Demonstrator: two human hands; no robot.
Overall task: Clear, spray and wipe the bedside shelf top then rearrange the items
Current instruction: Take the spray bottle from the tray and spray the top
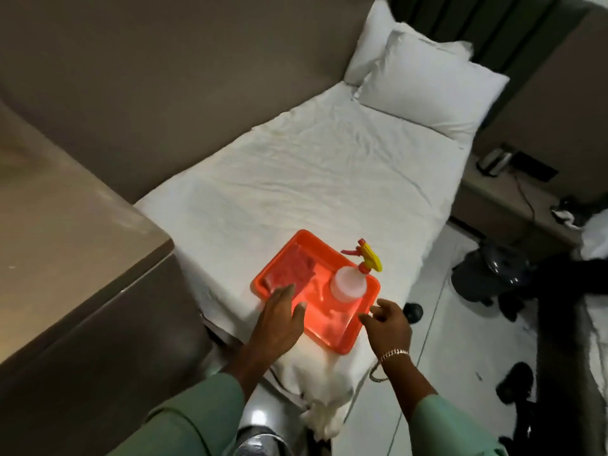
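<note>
Head view: my left hand [279, 319] and right hand [390, 320], fingers released, flank the tray [353, 337] with spray bottle [348, 284] at the bed's [312, 179] foot corner; spraying, wiping, rearranging likely remain.

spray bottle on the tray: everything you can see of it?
The spray bottle has a squat, translucent whitish plastic body, a red collar and nozzle, and a yellow trigger head pointing left. It stands upright in the far right corner of the orange tray on the bed. Neither hand touches it. Fill level is unclear.
</note>
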